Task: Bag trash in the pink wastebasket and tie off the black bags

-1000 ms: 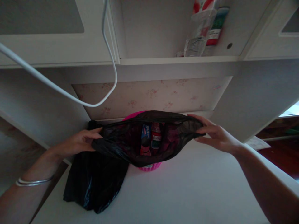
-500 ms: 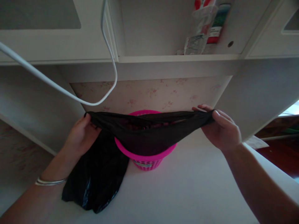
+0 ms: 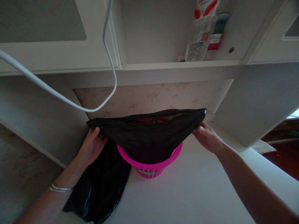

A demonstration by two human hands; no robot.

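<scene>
A black plastic bag (image 3: 144, 137) is stretched wide, its lower part inside a pink plastic basket (image 3: 149, 166) with a slotted side. Through the bag's narrow mouth some pinkish contents or basket wall show dimly. My left hand (image 3: 92, 144) pinches the bag's left edge, thumb on the near face. On the opposite side my right hand (image 3: 206, 135) grips the bag just below its right corner, fingers partly behind the plastic. Another black plastic bag (image 3: 102, 186) lies crumpled left of the basket, partly behind my left forearm.
A white cable (image 3: 91, 110) loops across the upper left, close to the camera. Above the white tabletop (image 3: 198, 186) runs a cabinet shelf (image 3: 182, 66) holding a clear plastic container (image 3: 198, 40) and a red-and-green can (image 3: 217, 32). Side panels flank the basket, with floral wallpaper (image 3: 154, 96) behind.
Both hands have slid lower on the bag's edges and come slightly closer together. The bag's rim now stands higher above them, covering the basket's back rim.
</scene>
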